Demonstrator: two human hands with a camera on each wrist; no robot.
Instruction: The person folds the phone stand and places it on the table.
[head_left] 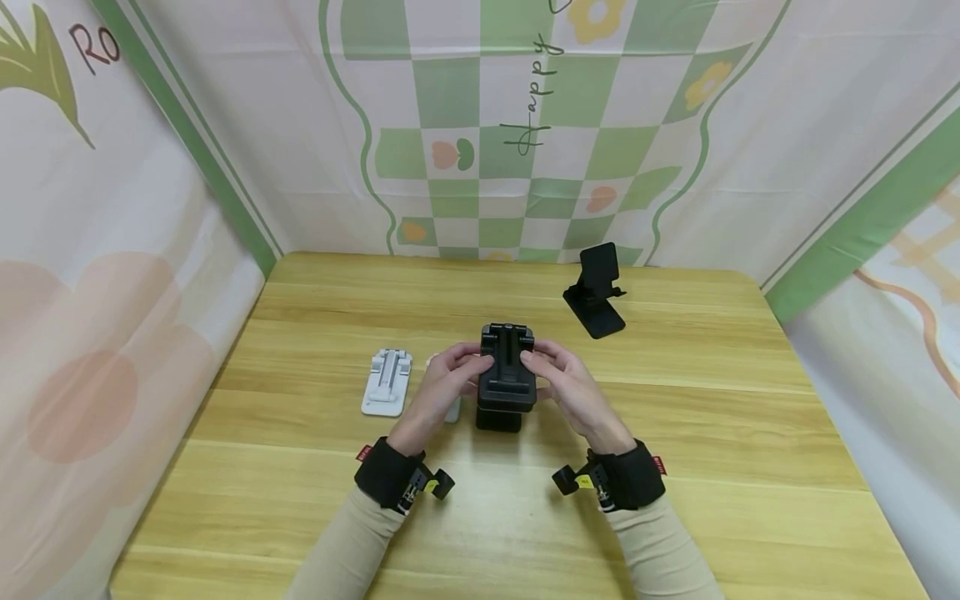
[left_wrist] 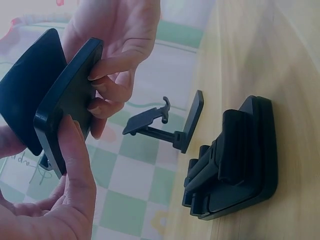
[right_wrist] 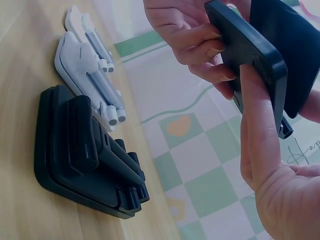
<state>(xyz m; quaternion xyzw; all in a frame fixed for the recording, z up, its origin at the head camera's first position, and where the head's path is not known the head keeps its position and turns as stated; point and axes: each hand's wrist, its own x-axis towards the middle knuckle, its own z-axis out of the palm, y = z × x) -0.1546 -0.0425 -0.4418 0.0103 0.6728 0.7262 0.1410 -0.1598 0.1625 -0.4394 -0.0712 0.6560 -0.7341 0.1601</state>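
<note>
Both hands hold a black folding phone stand above the table, one at each side. The left hand grips its left edge, thumb on the near face and fingers behind. On the opposite edge, the right hand grips it the same way. From the left wrist, the stand's thick base and thinner plate appear partly spread apart. Below the hands, a second black phone stand lies folded on the table, mostly hidden from the head camera.
A white folded phone stand lies to the left; another white stand is beside it, largely covered by the left hand in the head view. An unfolded black phone stand stands at the back right of the wooden table. Patterned cloth hangs behind.
</note>
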